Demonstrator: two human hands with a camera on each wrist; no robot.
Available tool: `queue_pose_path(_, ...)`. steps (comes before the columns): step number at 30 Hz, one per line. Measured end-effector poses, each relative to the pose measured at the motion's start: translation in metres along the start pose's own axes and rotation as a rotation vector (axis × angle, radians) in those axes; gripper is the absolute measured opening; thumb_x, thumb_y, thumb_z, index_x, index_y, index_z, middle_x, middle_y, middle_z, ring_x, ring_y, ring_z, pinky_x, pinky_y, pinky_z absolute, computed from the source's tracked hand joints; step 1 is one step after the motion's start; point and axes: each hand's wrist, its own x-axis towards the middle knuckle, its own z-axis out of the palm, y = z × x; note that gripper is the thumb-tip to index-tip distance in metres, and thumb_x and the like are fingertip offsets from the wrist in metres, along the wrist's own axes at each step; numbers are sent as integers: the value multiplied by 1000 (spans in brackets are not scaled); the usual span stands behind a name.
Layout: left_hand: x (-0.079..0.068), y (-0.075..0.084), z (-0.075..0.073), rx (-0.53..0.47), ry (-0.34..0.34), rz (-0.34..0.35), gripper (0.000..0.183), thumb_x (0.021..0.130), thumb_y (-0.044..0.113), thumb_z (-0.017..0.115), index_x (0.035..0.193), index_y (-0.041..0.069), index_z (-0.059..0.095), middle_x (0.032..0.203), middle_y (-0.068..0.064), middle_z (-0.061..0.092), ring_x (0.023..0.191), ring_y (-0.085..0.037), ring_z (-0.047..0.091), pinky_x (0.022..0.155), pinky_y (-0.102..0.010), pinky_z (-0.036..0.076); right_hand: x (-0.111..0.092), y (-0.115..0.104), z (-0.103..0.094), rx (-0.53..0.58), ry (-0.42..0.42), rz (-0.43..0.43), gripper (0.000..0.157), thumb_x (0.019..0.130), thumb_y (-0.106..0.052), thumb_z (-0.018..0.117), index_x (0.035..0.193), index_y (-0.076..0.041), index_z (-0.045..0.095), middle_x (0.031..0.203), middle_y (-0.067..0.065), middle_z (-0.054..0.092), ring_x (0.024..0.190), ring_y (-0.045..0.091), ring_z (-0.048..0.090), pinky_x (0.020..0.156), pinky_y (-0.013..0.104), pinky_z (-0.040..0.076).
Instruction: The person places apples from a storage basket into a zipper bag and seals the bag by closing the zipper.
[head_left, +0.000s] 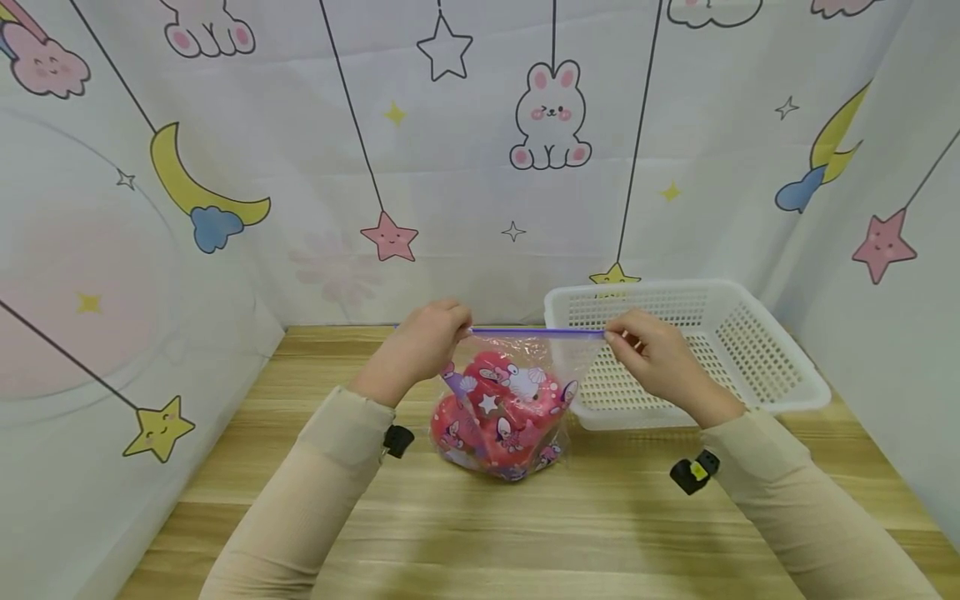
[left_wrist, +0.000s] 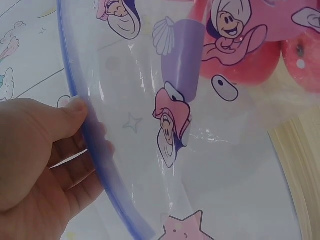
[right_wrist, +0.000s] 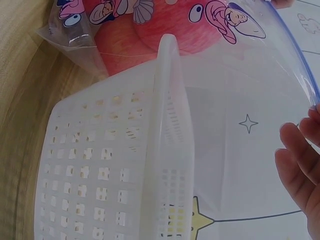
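Note:
A clear zip bag (head_left: pixel 558 354) with cartoon prints and a purple zip strip stands upright on the table. Several red apples (right_wrist: pixel 175 30) fill its lower part. My left hand (head_left: pixel 423 337) pinches the strip toward its left side, the thumb on the near face in the left wrist view and the fingers behind. At the strip's right end, my right hand (head_left: pixel 652 354) pinches it between thumb and fingertips. The strip is stretched straight between both hands. Whether the zip is fully sealed cannot be told.
Just right of the bag, a white perforated plastic basket (head_left: pixel 813 387) stands on the wooden table (head_left: pixel 495 533), its left corner partly behind the bag. A patterned cloth (head_left: pixel 465 167) hangs along the back and both sides.

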Motion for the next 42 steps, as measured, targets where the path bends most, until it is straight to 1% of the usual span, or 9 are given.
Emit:
queue_pose_path(7, -2, -3, 0, 6, 16, 3, 10, 96, 11, 55, 93, 5, 62, 87, -7, 59, 84, -22, 57, 79, -35, 52, -1, 2, 1, -1, 5, -3, 7, 90, -1, 59, 93, -5, 64, 79, 0, 59, 67, 6, 52, 57, 23, 50)
queue_pose_path(13, -3, -5, 1, 15, 33, 14, 9, 95, 9, 55, 92, 4, 62, 87, -8, 59, 84, -23, 58, 79, -34, 53, -2, 3, 2, -3, 8, -5, 8, 89, -1, 59, 92, -6, 64, 79, 1, 58, 67, 7, 52, 57, 23, 50)
queue_pose_path(20, -3, -8, 1, 23, 35, 22, 10, 96, 8, 54, 93, 3, 62, 88, -8, 60, 86, -24, 59, 80, -35, 53, -2, 3, 2, -8, 4, 3, 7, 90, -2, 59, 92, -6, 63, 80, 1, 59, 68, 8, 54, 58, 25, 51)
queue_pose_path(34, -7, -15, 0, 12, 40, 9, 11, 96, 7, 53, 93, 2, 62, 89, -10, 59, 85, -25, 59, 79, -36, 53, -2, 5, 2, -8, 5, 6, 7, 90, -2, 58, 92, -6, 63, 78, 0, 58, 66, 8, 54, 57, 24, 51)
queue_pose_path(42, -8, -18, -1, 15, 22, -25, 12, 96, 9, 53, 96, 2, 63, 91, -10, 60, 85, -24, 59, 79, -36, 53, -1, 7, 3, -9, -2, 10, 8, 90, -2, 58, 94, -5, 64, 77, 1, 59, 65, 8, 54, 57, 24, 51)
